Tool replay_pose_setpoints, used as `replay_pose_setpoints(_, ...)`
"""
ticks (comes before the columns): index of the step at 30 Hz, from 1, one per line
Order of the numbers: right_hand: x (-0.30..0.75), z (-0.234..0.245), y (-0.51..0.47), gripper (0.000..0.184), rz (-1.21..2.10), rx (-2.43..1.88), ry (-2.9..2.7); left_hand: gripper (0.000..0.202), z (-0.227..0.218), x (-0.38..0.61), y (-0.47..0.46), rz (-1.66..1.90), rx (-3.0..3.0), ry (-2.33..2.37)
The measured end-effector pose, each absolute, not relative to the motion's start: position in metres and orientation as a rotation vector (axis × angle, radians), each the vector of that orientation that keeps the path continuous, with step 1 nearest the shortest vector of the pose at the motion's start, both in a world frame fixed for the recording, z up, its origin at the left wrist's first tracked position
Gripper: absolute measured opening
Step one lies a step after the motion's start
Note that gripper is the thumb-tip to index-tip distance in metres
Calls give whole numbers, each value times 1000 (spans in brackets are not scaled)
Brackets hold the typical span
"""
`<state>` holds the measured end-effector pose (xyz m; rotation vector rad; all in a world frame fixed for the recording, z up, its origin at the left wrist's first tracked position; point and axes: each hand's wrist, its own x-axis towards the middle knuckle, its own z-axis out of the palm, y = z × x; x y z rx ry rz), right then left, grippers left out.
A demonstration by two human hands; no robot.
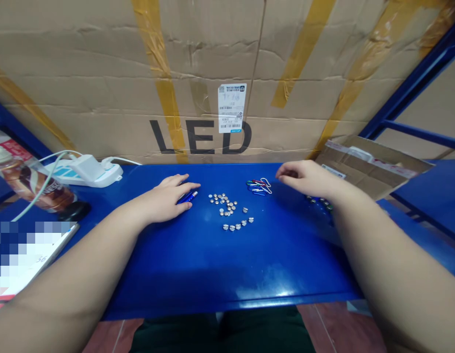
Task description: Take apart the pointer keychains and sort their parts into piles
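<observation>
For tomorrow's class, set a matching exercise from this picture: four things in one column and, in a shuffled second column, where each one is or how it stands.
Things:
1. Left hand
2. Right hand
3. Coloured carabiners
4. Silver discs

Places and states:
A. Bunched together between the discs and the right hand
B. Scattered near the middle of the blue table
C. Fingers curled, close to the carabiners
D. Touching a small blue object

Right pairs: 1-D, 2-C, 3-A, 4-B
</observation>
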<state>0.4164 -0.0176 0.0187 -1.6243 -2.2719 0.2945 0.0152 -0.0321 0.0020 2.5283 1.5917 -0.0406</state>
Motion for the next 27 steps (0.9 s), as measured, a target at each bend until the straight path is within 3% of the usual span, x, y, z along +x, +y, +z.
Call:
replay_pose_setpoints(10, 485, 25, -7, 21, 227, -2314, -1931, 67, -5, 7, -14, -206, 2353, 1629)
replay_pose_setpoints(17, 494, 8, 2, 17, 392, -2267, -2003, 70, -9, -3, -5, -225, 2354, 1708)
replay_pose_setpoints(27, 483, -1, 8, 26, 431, -2239, -2153, 72, -3, -6, -7, -203, 2344, 1634)
